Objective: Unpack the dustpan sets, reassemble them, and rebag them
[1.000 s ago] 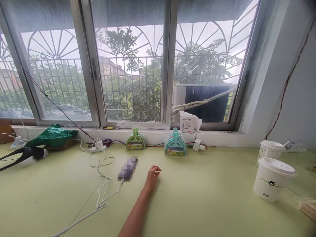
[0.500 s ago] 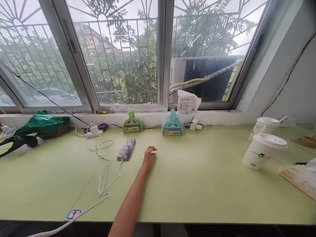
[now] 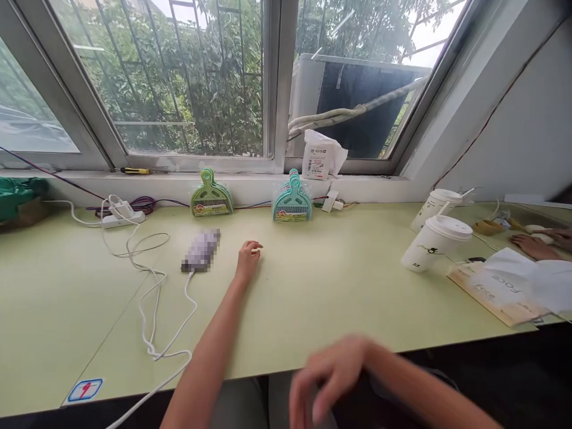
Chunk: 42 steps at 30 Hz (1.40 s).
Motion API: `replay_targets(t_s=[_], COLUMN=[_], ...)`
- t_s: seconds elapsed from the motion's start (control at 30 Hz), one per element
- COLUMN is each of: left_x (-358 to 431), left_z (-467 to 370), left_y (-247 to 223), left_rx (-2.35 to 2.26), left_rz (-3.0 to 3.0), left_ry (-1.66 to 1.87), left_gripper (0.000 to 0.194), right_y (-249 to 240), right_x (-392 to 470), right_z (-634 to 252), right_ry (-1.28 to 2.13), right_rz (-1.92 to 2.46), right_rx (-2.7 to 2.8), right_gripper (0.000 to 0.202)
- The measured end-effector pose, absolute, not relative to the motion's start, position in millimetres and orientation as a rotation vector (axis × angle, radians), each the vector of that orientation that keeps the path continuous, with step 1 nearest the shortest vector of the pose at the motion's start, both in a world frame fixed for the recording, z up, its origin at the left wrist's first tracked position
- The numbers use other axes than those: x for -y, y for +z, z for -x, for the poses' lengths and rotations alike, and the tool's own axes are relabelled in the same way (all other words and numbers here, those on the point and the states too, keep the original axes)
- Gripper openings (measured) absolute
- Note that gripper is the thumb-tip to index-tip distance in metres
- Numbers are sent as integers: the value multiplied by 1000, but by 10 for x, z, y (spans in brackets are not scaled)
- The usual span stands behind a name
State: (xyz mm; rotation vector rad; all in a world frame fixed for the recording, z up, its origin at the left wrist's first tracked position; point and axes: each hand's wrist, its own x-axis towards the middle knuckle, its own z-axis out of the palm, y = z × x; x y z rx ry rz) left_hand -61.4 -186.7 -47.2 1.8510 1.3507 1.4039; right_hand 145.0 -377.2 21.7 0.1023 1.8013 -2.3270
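Your right hand [image 3: 333, 369] is smeared by blur at the near edge of the table [image 3: 335, 286], its fingertips running low in the frame, so you cannot tell whether it grips anything. Your left hand [image 3: 248, 261] rests on the tabletop, its fingers loosely curled with thumb and fingertips apart around nothing visible. Nearest it, to its left, lies a device [image 3: 201, 250] masked by pixelation, joined to a white cable [image 3: 194, 298]. Beyond, clear wrap covers the green dustpan set [image 3: 210, 195] and the teal dustpan set [image 3: 292, 199] by the sill. The front cup [image 3: 435, 244] partly hides the rear cup [image 3: 435, 208]; lids conceal their contents. A green bag [image 3: 20, 193] and a co-worker's hand [image 3: 534, 245] are partly cut off or obscured.
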Motion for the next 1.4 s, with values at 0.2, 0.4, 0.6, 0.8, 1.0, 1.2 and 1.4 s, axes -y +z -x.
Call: replay_targets(t_s=[0.2,0.4,0.6,0.8,1.0,1.2,1.4], left_x=[1841,1825,1824,1829,1802,2005,2192], left_z=[650,728,775,760,723,651,684], left_y=[-433,-402,-405,-403,-308,-91,-28], left_rx=[-1404,-1442,-1460,-1431,-1269,-784,-843], left_rz=[-1778,-1785,-1849,-1824,-1446,-1223,-1171], left_ry=[1398,1393,1358,1350,1421,1089,1085], left_gripper=[23,22,24,22,37,64,63], right_y=[600,327,-81,-48,70,-76,-128], right_x=[1756,754,382,528,974,1620,1941], right_z=[-2123,-2071,-2136,-2152,-2028,-1659,-1554], right_ry=[-1489,-1057,-847,-817,-1272,-2003,-2062], right_rz=[-2501,-3191,-3242,-3337,-3322,-2802,-2766], right_rx=[-2618,-2337,-2184,-2343,-2368,-2420,-2469], right_gripper=[21,34,19,6,8,17,20])
